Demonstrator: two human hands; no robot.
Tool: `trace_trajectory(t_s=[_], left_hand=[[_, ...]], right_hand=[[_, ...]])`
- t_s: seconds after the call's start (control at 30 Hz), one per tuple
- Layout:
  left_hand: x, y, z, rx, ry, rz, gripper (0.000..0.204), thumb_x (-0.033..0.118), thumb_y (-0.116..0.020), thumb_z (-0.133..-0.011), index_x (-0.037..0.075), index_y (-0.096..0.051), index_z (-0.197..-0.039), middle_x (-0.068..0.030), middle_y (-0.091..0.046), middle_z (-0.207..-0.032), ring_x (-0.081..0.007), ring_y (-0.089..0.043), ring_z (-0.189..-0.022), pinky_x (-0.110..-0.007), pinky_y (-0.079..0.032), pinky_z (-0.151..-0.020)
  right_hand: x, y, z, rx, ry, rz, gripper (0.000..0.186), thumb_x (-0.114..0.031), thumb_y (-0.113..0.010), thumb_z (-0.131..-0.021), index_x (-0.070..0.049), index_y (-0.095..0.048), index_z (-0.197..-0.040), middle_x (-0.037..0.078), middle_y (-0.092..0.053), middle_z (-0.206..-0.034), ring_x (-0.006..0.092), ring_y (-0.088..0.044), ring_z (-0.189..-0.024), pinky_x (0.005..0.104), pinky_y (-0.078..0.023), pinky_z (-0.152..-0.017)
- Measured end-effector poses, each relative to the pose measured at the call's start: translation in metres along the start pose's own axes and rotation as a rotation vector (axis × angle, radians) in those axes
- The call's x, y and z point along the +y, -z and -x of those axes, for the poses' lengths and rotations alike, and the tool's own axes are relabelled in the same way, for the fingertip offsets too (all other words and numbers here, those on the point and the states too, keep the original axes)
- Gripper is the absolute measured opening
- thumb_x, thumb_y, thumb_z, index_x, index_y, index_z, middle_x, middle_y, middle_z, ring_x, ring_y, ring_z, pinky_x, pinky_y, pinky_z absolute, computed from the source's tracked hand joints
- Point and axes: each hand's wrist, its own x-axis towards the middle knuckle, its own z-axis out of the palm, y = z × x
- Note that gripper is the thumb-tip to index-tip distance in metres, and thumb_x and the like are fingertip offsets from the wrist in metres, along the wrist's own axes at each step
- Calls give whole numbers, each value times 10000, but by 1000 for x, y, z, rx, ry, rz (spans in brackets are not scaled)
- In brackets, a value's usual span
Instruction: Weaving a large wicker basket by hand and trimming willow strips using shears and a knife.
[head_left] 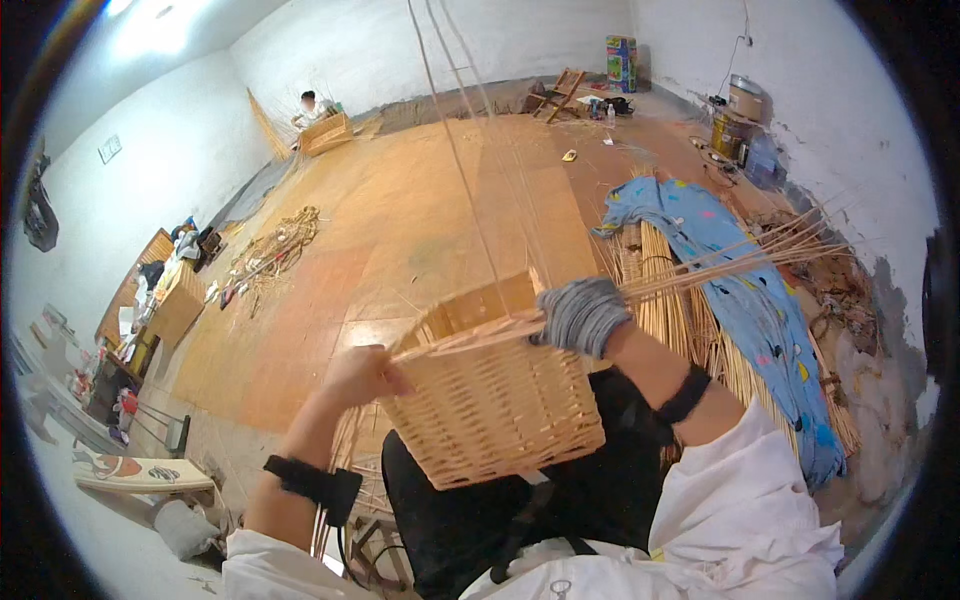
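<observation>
wicker basket (500,405) over lap (628,430) | L hand (365,378) pinching rim (465,333), L corner | R gloved hand (585,315) clamped on rim, R end | step: prob rim wk | next: prob steady rim, work in loose canes (715,267)

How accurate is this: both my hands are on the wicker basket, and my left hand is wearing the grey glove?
The glove's side is wrong: the head view shows the grey glove on your right hand, while your left hand is bare. Both hands are on the wicker basket.
</observation>
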Motion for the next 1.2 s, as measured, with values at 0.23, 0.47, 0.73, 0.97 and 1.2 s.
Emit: trace_trajectory(t_s=[0.23,0.47,0.73,0.97,1.2], left_hand=[[89,-100,-40,926,-574,-106,658,352,-569,-769,-38,-333,-1244,-202,-413,-1221,-328,-359,-1162,-454,-221,-1003],[144,-152,-63,1348,-525,31,676,444,-534,-762,31,-341,-1261,-172,-288,-1306,-354,-227,-1230,-530,-94,-1012],[144,-173,-84,1517,-586,-123,693,508,-565,-718,105,-370,-1247,-165,-295,-1305,-322,-245,-1227,-563,-151,-986],[62,-46,-11,857,-167,-426,621,290,-770,-581,71,-538,-1114,-165,-422,-1211,-281,-371,-1144,-452,-316,-917],[-26,-140,26,805,-443,687,194,23,-701,-656,-1,-570,-798,-78,-591,-834,-107,-516,-711,-256,-442,-595]], right_hand=[[-13,-18,-26,-177,-6,-18,417,-436,-535,-724,-93,-644,-935,139,-627,-928,296,-606,-861,431,-475,-717],[25,-40,-10,-82,-49,-42,346,-379,-531,-734,-93,-641,-892,144,-630,-883,285,-613,-832,416,-481,-700],[24,-65,32,191,-119,-128,261,-320,-581,-711,-89,-590,-832,138,-625,-795,287,-616,-755,405,-483,-634],[43,-82,38,193,-145,-35,237,-317,-554,-744,-87,-578,-799,139,-616,-760,279,-613,-740,398,-476,-612],[-16,-108,131,847,106,-63,158,-254,-566,-683,-114,-523,-742,56,-503,-587,232,-517,-545,391,-407,-469]])
